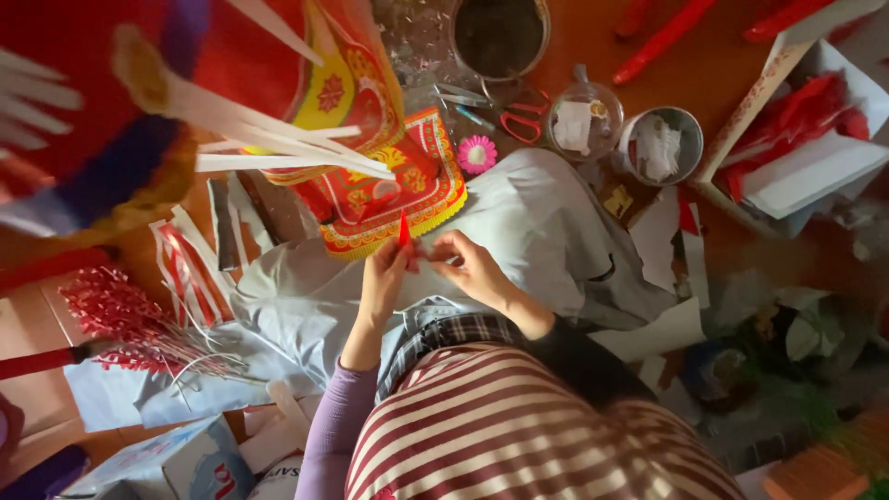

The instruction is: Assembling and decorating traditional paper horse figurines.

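Note:
My left hand (384, 276) and my right hand (474, 268) meet over my lap and pinch a small red paper strip (405, 231) between their fingertips. The strip sticks up from the left fingers. Grey cloth (546, 231) covers my knees under both hands. Just beyond the hands lies a red and yellow ornate paper panel (389, 190) with a fringed edge. A pink paper flower (477, 154) sits beside it.
A big red ornamented object with white paper strips (278, 139) hangs at upper left. Red-handled scissors (520, 118), a clear jar (583, 120), a metal tin (659, 143) and a dark pot (500, 35) stand ahead. A box of red paper (806, 139) lies right; red tasselled wires (130, 319) left.

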